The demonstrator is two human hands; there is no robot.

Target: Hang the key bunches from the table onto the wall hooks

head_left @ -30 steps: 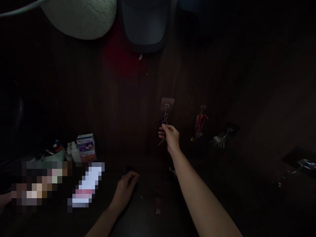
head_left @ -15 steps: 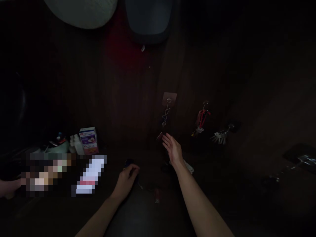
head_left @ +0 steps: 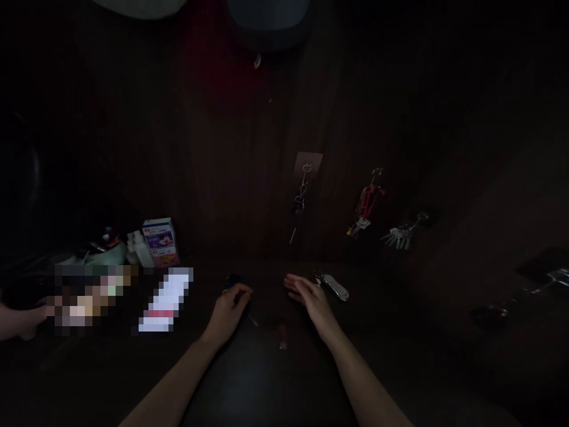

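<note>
My left hand (head_left: pixel 227 315) rests low over the dark tabletop with its fingers curled together; what they hold, if anything, is hidden. Just beyond it lies a small dark blue item (head_left: pixel 233 280), and a thin metal piece (head_left: pixel 252 320) shows beside the fingertips. My right hand (head_left: pixel 309 299) is held over the table, fingers stretched out and nothing in them. Right behind it lies a silver, rounded-end object (head_left: pixel 335 287), perhaps a pocket knife, with a small ring. Between and below the hands sits a small reddish object with a metal end (head_left: pixel 283 339).
On the dark wall, an adhesive hook (head_left: pixel 308 163) carries a hanging key chain (head_left: pixel 300 201). Further right hang keys with a red strap (head_left: pixel 367 204) and a key bunch (head_left: pixel 400 237). At left stand a small box (head_left: pixel 160 242), white bottles (head_left: pixel 140 249) and a blurred-out bright panel.
My right hand has come down and away from the hanging key chain to the tabletop. My left hand has stayed in place. The view has tilted slightly downward.
</note>
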